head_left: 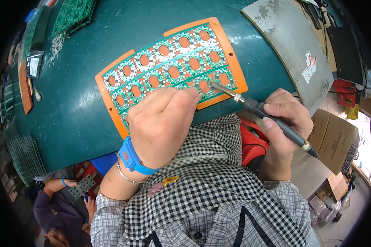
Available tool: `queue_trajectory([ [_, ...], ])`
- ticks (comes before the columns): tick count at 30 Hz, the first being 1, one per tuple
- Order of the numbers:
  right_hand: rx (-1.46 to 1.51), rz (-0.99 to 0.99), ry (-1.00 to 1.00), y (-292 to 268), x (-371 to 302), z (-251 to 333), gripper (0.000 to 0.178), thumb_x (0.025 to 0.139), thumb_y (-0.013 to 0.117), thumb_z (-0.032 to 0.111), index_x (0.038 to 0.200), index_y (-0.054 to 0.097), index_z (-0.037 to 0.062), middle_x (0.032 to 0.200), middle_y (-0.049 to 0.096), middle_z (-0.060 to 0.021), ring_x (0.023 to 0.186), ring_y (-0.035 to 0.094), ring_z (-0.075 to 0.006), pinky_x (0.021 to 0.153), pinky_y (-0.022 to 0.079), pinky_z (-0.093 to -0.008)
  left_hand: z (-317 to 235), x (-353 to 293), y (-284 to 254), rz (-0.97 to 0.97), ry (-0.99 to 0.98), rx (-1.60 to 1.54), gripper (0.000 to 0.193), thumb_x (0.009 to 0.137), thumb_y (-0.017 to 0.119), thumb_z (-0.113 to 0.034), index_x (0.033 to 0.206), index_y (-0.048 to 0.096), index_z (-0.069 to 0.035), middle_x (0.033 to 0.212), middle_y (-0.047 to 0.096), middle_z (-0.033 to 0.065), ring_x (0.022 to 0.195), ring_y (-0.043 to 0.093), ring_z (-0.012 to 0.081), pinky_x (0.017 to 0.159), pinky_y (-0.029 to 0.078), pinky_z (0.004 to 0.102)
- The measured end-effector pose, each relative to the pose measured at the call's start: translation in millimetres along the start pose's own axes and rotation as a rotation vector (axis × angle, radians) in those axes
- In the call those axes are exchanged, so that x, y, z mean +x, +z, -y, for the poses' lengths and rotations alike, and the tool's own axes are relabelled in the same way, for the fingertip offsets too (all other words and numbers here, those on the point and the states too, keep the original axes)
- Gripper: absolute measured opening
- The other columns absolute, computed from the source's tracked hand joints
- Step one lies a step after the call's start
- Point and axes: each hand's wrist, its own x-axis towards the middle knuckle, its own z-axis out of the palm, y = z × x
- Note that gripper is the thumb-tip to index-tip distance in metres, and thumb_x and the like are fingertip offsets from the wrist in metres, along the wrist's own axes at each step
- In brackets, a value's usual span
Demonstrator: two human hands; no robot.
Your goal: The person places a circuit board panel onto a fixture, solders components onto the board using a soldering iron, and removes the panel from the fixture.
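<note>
A green circuit board panel (183, 54), with several round cut-outs in rows, lies in an orange tray (223, 39). Over its near edge bends my left hand (160, 117), fingers closed together and pointing at the boards. Whatever its fingertips pinch, if anything, is hidden. My right hand (292, 110) grips a soldering iron (252, 106) by its dark handle. The iron's metal tip reaches over the panel's near right boards, a little right of my left fingertips; I cannot tell whether it touches. On my left wrist sit a blue strap (130, 157) and a bracelet.
Stacked green panels (73, 16) stand at the far left of the green table (70, 119), with a small bag (35, 64) nearby. A grey board (290, 45) covers the far right. A cardboard box (336, 140) is at right. Another person (66, 210) holds a board at lower left.
</note>
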Motion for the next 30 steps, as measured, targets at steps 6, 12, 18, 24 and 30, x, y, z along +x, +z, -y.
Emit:
queue_trajectory([
  [6,0.033,-0.058,-0.018,-11,-6,3,0.021,0.065,0.07,-0.002,0.084,0.066,-0.0071,0.068,0.061,-0.0123,0.059,0.057,-0.0204,0.056,0.043,-0.03,-6,3,-5,0.04,0.023,0.039,0.014,0.075,0.077,0.001,0.086,0.07,-0.001,0.069,0.064,0.0093,0.06,0.063,0.0217,0.054,0.048,0.0307],
  [12,0.055,-0.033,0.003,-14,-6,-4,0.02,0.066,0.07,-0.002,0.085,0.066,-0.008,0.068,0.061,-0.0125,0.06,0.056,-0.0199,0.056,0.042,-0.0292,-4,7,7,0.028,0.056,0.03,0.014,0.076,0.077,0.002,0.088,0.07,-0.001,0.069,0.064,0.0092,0.059,0.062,0.0212,0.052,0.047,0.0312],
  [18,0.03,-0.004,-0.034,-15,-5,-4,0.021,0.063,0.069,-0.002,0.083,0.067,-0.0076,0.069,0.063,-0.0132,0.058,0.057,-0.0211,0.054,0.043,-0.0299,-7,9,8,0.003,0.073,0.03,0.014,0.076,0.077,0.001,0.088,0.07,-0.001,0.069,0.064,0.0092,0.058,0.061,0.021,0.051,0.046,0.0309],
  [24,0.035,-0.015,0.012,-15,-5,-3,0.022,0.061,0.07,-0.002,0.082,0.067,-0.0067,0.068,0.063,-0.0128,0.058,0.057,-0.0212,0.054,0.043,-0.0304,-6,9,12,0.019,0.064,0.042,0.014,0.075,0.078,0.001,0.087,0.07,-0.001,0.067,0.063,0.0087,0.057,0.06,0.0208,0.05,0.045,0.0307],
  [30,-0.034,0.0,-0.028,-13,-4,1,0.022,0.06,0.07,-0.002,0.081,0.067,-0.0063,0.067,0.063,-0.0123,0.058,0.058,-0.0214,0.053,0.042,-0.0299,-9,10,11,0.083,0.081,0.065,0.014,0.075,0.078,0.001,0.086,0.07,-0.002,0.067,0.062,0.0088,0.057,0.06,0.0196,0.05,0.046,0.0306],
])
